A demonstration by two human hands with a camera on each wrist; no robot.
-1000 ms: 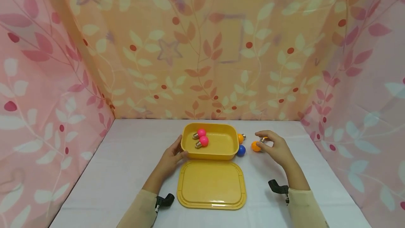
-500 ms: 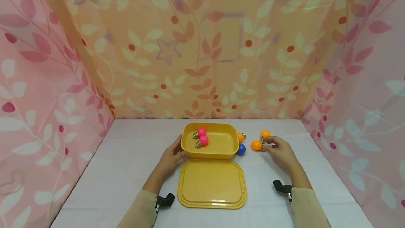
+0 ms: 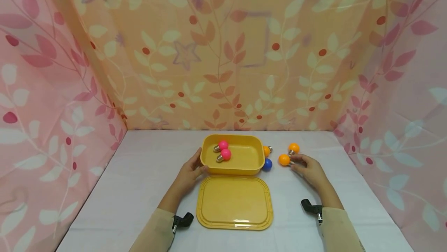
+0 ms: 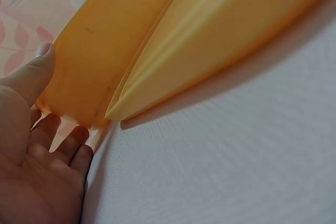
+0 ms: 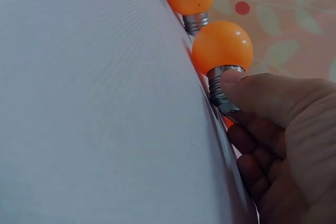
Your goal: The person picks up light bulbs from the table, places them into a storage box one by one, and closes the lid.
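Observation:
My left hand (image 3: 188,171) grips the left end of a yellow plastic box (image 3: 249,157). In the left wrist view the thumb lies against the box wall (image 4: 94,66) and the fingers curl at its lower edge. Inside the box lie two pink light bulbs (image 3: 226,154) with metal screw bases. At the right, my right hand (image 3: 312,170) pinches the metal base of an orange light bulb (image 3: 284,160), its thumb on the threads in the right wrist view. That bulb (image 5: 222,48) is at the white table surface. A second orange bulb (image 3: 293,148) lies just behind it.
Flat in front of the box lies its yellow lid (image 3: 234,201). Beside the box's right end are a blue bulb (image 3: 267,164) and another orange bulb (image 3: 267,151). Floral cloth (image 3: 223,69) encloses the white table (image 3: 146,155) at the back and sides.
My right hand has drawn back slightly to the right, uncovering the far orange bulb, and its fingers have come onto the near orange bulb's base. The left hand stays at the box.

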